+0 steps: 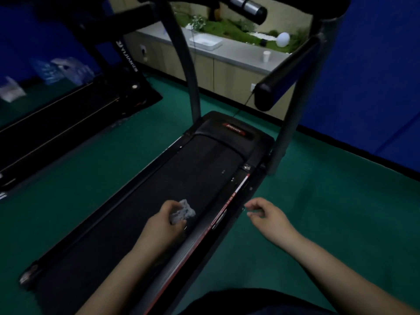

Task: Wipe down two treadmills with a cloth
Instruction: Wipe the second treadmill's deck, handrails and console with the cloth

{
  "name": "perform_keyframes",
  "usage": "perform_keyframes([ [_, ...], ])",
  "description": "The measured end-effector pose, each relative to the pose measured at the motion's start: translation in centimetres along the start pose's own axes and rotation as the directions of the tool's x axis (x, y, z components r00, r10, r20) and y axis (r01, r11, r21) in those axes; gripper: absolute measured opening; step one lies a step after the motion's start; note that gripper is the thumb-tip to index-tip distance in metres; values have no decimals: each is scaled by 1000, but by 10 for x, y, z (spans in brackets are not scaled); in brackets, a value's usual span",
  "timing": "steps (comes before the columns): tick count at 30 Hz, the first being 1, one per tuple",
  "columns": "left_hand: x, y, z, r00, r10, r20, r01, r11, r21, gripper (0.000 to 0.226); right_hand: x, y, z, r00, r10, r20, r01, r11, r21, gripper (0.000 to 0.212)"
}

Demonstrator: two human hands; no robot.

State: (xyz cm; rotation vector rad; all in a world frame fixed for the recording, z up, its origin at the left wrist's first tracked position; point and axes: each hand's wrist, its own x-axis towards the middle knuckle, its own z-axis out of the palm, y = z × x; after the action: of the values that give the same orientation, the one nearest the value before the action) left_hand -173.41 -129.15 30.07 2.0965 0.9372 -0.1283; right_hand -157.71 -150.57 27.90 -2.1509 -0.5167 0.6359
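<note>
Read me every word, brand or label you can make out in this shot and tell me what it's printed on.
"JOHNSON": red badge on the near treadmill's motor cover, seen upside down.
White lettering on the far treadmill's upright: too blurred to read.
Markings on the red side-rail strip: too small to read.

Small indoor exercise room, as we read it; we count two treadmills on a green floor (318,201), the nearer treadmill (181,178) with black belt, grey uprights and padded handrail (286,71), the second treadmill (56,119) parallel at the left; we note blue walls (375,64); along the far side we list a low cabinet (227,73) with pale wood doors and grey top, carrying a white tray (205,42) and a paper cup (266,56); behind it we see a strip of green plants (227,30) with a white globe (283,39).
</note>
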Motion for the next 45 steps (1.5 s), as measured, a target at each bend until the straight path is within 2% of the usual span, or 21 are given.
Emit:
perform_keyframes([
  [12, -99, -155, -56, 996, -64, 56, 64, 998, 4, 26, -103, -43, 133, 996, 5, 84, -3, 1000, -21, 24],
  [20, -180, -255, -89, 980, -199, -5, 197, 974, -112, 26, -157, -81, 225, 971, -84, 224, 90, 996, -19, 24],
  [29, -261, -309, -83, 941, -319, -115, 286, 929, -233, 27, -196, -95, 278, 911, -185, 369, 215, 976, -40, 18],
  [34, -308, -340, -75, 899, -405, -164, 354, 896, -268, 28, -221, -90, 306, 868, -184, 461, 239, 969, -63, 21],
  [40, -358, -391, -92, 872, -456, -178, 393, 869, -301, 27, -260, -100, 347, 870, -161, 466, 219, 973, -72, 17],
  [45, -395, -464, -139, 860, -456, -230, 382, 873, -304, 30, -299, -130, 418, 871, -151, 468, 204, 977, -64, 18],
])
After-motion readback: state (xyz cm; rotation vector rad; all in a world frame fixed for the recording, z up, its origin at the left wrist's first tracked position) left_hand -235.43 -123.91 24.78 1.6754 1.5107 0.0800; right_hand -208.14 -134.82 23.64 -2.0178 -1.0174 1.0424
